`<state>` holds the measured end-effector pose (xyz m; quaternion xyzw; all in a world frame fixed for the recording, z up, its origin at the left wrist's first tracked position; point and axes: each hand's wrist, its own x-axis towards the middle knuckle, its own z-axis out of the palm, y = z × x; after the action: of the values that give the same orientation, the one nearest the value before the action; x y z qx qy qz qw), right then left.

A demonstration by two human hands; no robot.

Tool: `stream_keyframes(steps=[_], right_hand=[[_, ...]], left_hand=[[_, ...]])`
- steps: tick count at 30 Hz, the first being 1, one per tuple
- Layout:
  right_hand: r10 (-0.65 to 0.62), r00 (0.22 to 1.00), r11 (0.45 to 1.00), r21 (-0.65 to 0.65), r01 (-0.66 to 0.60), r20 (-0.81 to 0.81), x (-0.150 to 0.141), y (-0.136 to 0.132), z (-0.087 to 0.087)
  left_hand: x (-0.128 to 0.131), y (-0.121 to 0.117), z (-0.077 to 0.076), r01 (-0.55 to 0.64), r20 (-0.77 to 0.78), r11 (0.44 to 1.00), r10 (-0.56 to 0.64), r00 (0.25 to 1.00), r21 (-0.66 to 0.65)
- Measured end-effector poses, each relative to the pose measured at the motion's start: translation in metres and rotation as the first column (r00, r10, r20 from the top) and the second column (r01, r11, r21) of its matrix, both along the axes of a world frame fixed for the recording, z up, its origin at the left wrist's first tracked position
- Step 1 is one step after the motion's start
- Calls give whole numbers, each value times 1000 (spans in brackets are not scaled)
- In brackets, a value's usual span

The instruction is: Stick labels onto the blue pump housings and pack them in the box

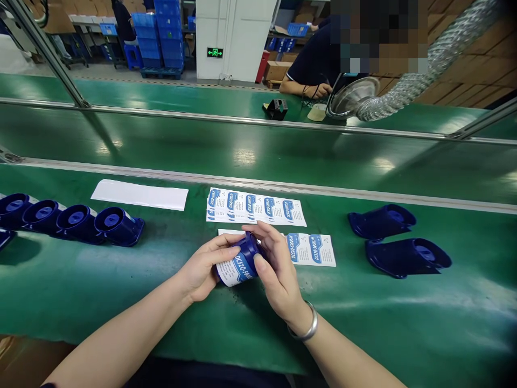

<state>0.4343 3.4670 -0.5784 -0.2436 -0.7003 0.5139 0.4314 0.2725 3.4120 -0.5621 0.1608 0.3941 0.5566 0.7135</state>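
Note:
Between my two hands is a dark blue plastic housing (248,249) with a blue and white printed label (237,269) on its curved side. My left hand (208,264) is closed round its left side, the thumb lying along the label's upper edge. The fingers of my right hand (278,269) wrap its far right side and its thumb presses near the label's right end. Just behind the hands lies a label sheet (313,249), partly covered by them. Farther back are more label sheets (256,206), overlapping one another.
Several blue housings (117,226) stand in a row at the left. Two more housings (407,257) lie at the right. A white paper strip (139,195) rests at back left. Beyond the metal rail (258,186), a co-worker (311,59) sits near a flexible duct (404,97).

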Motion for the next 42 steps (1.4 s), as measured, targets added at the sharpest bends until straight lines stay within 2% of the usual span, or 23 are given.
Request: stream_keyframes(steps=[6,13,19,22,27,30,33,38,42], right_hand=[[-2,999,998,58,0,39,-1,-1,1],[-5,998,997,80,0,58,-3,-4,0],[0,999,1000,30,-2,53,-6,-3,-3],[-15,999,1000,-18,16,40,-7,-4,-4],[-86,996,994,-73,87,18,-8,-10,-4],[-120,992,988,-88,124,39,-8,-11,-3],[-145,987,984,-98,151,67,-8,-11,-3],[-161,982,978,-120,172,93,-9,-10,-4],[-93,992,973,-203,108,80,-6,-2,-6]], left_hand=[[-1,0,2,0,25,1000,1,1000,-28],[4,-4,8,-48,-138,998,52,989,32],[8,-6,3,-65,-298,992,95,950,108],[9,-5,0,-70,-431,980,145,891,186],[8,-5,-4,-15,-683,944,250,686,331],[7,-4,-7,41,-763,921,295,575,387],[9,-4,-10,79,-805,905,328,494,417],[13,-5,-13,124,-854,919,291,431,375],[10,-4,-8,70,-860,953,231,456,294]])
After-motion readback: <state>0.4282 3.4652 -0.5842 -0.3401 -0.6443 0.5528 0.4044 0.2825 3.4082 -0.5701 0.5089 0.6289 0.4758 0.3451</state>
